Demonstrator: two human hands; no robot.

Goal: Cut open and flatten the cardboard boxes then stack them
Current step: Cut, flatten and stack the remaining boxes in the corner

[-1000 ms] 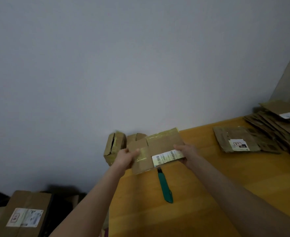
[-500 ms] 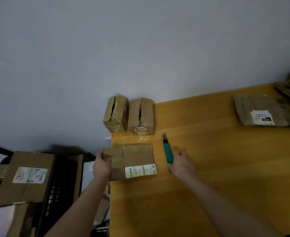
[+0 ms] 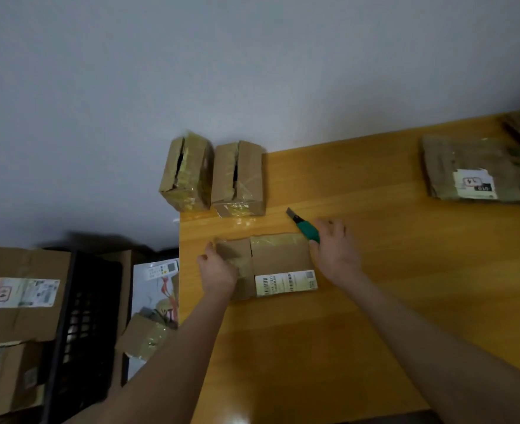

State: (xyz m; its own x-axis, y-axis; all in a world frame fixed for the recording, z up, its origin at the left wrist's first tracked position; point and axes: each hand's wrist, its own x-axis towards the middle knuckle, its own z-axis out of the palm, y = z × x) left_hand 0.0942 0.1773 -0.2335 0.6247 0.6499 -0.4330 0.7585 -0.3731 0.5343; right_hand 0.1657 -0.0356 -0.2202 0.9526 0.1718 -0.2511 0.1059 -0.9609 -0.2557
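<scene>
A small taped cardboard box (image 3: 278,260) with a white barcode label lies on the wooden table (image 3: 375,286) near its left edge. My left hand (image 3: 217,270) holds the box's left end, fingers curled over it. My right hand (image 3: 335,247) hovers with relaxed fingers at the box's right end, over the handle of a green utility knife (image 3: 304,226) that lies on the table. Two more taped boxes (image 3: 188,169) (image 3: 238,179) stand side by side at the table's back left corner. A pile of flattened cardboard (image 3: 479,172) lies at the far right.
Left of the table, below its level, stand a black plastic crate (image 3: 81,325), a larger labelled cardboard box (image 3: 23,295), another small taped box (image 3: 143,335) and a white remote control (image 3: 162,269). A plain grey wall rises behind the table.
The box went from held up in both hands to lying on the table. My right hand let go of it and moved to the green knife, and the view tilted down.
</scene>
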